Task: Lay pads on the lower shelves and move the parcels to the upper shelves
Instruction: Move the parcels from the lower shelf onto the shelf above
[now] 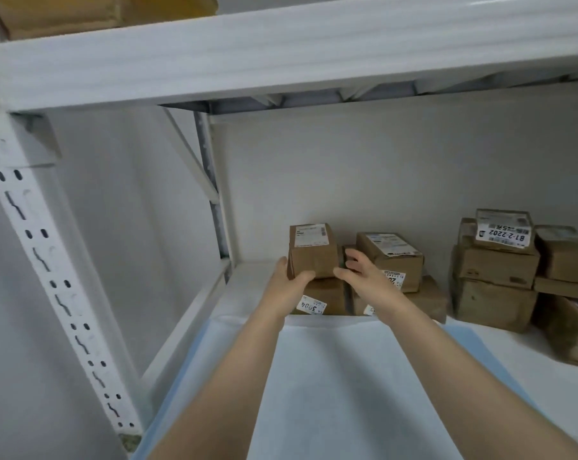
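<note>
Right now you are gripping the top parcel (312,250) of the 12 o'clock stack with your left hand (289,280), thumb in front and fingers curling round its left side. Your right hand (360,273) is hovering at its right edge with fingers spread. Whether the thumb is touching the cardboard cannot be told. A pad (331,376) is lying on the lower shelf (188,323) at 6 o'clock, so the padding looks done for this bay's front. Brown packets (65,14) are sitting on the upper shelf (281,58) at 11 o'clock. The moving seems far from over: a second stack (390,257) at 1 o'clock and a bigger pile (493,270) at 3 o'clock are waiting below.
</note>
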